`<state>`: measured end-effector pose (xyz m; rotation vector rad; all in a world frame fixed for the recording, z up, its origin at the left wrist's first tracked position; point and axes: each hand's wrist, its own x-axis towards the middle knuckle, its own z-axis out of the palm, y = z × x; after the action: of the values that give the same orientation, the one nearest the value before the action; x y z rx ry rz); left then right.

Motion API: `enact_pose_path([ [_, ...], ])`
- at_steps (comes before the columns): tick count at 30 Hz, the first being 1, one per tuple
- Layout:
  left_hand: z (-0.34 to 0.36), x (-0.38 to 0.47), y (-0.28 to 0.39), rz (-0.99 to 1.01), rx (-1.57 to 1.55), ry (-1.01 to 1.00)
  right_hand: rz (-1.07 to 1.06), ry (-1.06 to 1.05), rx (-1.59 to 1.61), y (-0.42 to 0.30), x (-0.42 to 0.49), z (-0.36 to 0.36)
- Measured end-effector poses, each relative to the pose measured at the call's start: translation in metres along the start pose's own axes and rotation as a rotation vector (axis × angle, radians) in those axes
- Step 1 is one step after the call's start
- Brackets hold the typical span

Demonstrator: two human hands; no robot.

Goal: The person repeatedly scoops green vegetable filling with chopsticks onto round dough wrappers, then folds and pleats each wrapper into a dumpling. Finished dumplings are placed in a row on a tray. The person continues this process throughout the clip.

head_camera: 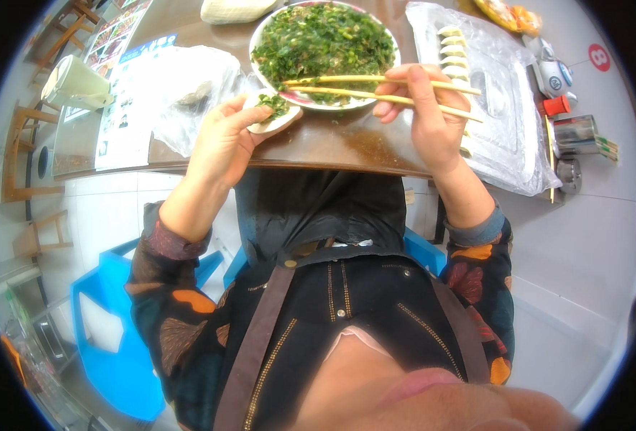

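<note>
My left hand (226, 134) holds a round dumpling wrapper (267, 127) near the table's front edge. A small heap of chopped green filling (276, 104) lies on the wrapper, under my thumb. In my right hand (428, 108) is a pair of wooden chopsticks (345, 86), pointing left. Their tips are at the near left rim of a large bowl (254, 51), close to the wrapper. Chopped green filling (323, 40) is heaped in the bowl. To the right, a row of folded dumplings (454, 51) rests on a plastic-covered tray (504, 134), partly hidden behind my right hand.
Left of the bowl lies a clear plastic bag (188, 81) with something pale inside. A pale dough piece (237, 9) sits at the back. A cup (75, 83) stands far left, a metal canister (574, 134) far right. A blue plastic chair (113, 323) is beside me.
</note>
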<state>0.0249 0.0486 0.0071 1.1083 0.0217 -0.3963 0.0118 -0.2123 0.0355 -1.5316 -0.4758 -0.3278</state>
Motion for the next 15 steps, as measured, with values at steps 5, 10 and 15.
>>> enact_pose_path([
  [5, 0.001, -0.002, 0.004, -0.004, -0.010, -0.001, -0.098, -0.045, -0.099, -0.012, -0.011, 0.000],
  [10, 0.004, -0.002, 0.003, -0.018, -0.062, 0.017, -0.461, -0.307, -0.360, -0.024, -0.024, 0.006],
  [15, 0.004, -0.001, -0.002, -0.004, -0.040, 0.021, -0.635, -0.439, -0.432, -0.029, -0.024, 0.007],
])
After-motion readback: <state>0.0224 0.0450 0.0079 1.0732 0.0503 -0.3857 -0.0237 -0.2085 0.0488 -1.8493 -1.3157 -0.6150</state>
